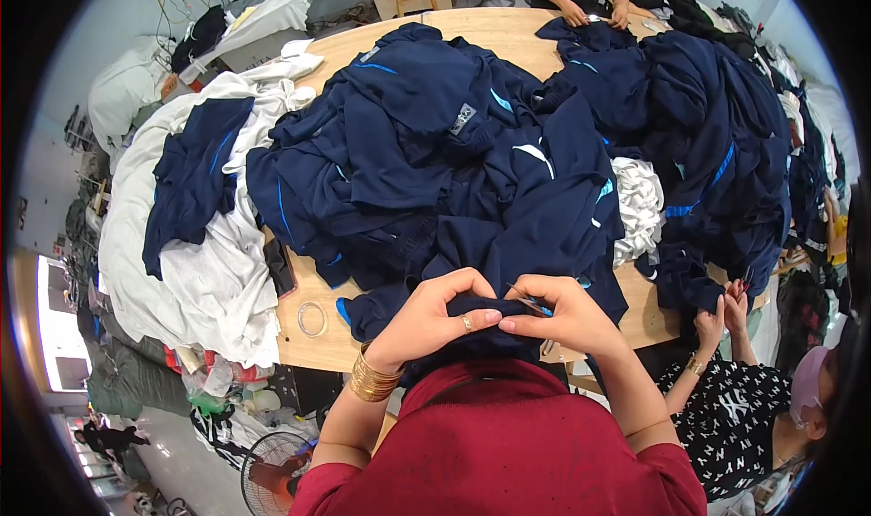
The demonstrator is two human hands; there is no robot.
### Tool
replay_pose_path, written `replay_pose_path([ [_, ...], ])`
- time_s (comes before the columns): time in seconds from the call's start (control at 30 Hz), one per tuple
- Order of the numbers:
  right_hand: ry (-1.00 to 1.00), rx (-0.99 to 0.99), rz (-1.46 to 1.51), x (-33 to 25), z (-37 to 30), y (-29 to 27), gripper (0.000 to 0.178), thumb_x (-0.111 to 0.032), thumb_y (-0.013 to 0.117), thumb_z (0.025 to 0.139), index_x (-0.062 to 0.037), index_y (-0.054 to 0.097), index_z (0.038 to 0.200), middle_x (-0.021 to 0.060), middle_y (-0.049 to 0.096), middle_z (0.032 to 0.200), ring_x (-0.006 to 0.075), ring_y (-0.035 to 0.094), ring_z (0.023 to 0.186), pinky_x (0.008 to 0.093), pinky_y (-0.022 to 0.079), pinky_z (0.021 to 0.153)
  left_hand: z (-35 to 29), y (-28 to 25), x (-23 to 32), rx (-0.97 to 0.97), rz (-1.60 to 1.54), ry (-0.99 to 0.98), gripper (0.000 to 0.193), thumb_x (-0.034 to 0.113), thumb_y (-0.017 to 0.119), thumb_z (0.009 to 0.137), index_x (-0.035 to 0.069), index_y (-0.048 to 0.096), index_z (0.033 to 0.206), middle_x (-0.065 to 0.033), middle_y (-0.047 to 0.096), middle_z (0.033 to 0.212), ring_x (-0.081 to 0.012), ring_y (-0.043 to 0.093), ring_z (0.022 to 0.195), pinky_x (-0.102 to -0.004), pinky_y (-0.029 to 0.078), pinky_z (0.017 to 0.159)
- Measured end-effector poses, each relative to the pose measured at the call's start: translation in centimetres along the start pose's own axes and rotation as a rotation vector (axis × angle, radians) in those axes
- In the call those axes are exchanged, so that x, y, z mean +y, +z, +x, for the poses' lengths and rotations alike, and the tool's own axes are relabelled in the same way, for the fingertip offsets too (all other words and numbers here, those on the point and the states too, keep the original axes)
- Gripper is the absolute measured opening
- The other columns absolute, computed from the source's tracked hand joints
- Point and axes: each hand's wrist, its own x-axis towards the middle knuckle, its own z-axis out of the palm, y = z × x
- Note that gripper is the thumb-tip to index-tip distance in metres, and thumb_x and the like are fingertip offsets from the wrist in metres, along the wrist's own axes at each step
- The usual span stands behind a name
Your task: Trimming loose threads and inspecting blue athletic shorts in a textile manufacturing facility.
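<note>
At the table's near edge, my left hand (437,318) pinches the fabric of a navy garment (386,312) between thumb and fingers. My right hand (567,313) is closed on the same garment, its thumb tip almost meeting the left thumb. A thin metal blade, probably of thread snips (533,304), pokes out between the right thumb and fingers; the rest of it is hidden. Just beyond both hands rises a big pile of navy garments (390,144) with blue and white trim.
White cloth (218,280) heaps at the left, with a navy piece (195,176) on top. A clear tape roll (312,318) lies on the wooden table (340,345). White strips (638,209) sit between the piles. Two co-workers' hands (573,13) (721,312) handle navy cloth. A fan (275,471) stands lower left.
</note>
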Motion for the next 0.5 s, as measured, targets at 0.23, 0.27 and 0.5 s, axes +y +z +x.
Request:
replay_pose_path([
  [0.23, 0.007, -0.026, -0.100, 0.22, 0.11, 0.25, 0.028, -0.023, 0.072, 0.077, 0.0009, 0.058, 0.083, 0.0024, 0.050, 0.066, 0.0085, 0.042, 0.064, 0.0250, 0.037, 0.057, 0.00, 0.23, 0.11, 0.048, -0.024, -0.005, 0.021, 0.015, 0.072, 0.080, 0.001, 0.058, 0.086, 0.0009, 0.057, 0.080, -0.0037, 0.050, 0.074, -0.0193, 0.040, 0.066],
  [0.27, 0.004, -0.027, -0.102, 0.20, 0.09, 0.30, 0.028, -0.023, 0.072, 0.077, 0.0009, 0.058, 0.083, 0.0024, 0.050, 0.066, 0.0085, 0.042, 0.064, 0.0250, 0.037, 0.057, 0.01, 0.29, -0.15, 0.050, -0.009, 0.032, 0.020, 0.015, 0.072, 0.079, 0.001, 0.059, 0.086, 0.0003, 0.057, 0.080, -0.0045, 0.050, 0.074, -0.0196, 0.040, 0.066],
  [0.5, -0.069, 0.056, -0.072, 0.64, -0.16, 0.72, 0.022, -0.011, 0.076, 0.072, -0.0002, 0.058, 0.078, -0.0022, 0.048, 0.065, 0.0048, 0.040, 0.063, 0.0222, 0.032, 0.054, -0.06, 0.33, 0.05, 0.083, 0.069, 0.109, 0.016, 0.012, 0.072, 0.077, 0.001, 0.062, 0.085, -0.0017, 0.055, 0.079, -0.0089, 0.051, 0.075, -0.0221, 0.038, 0.068],
])
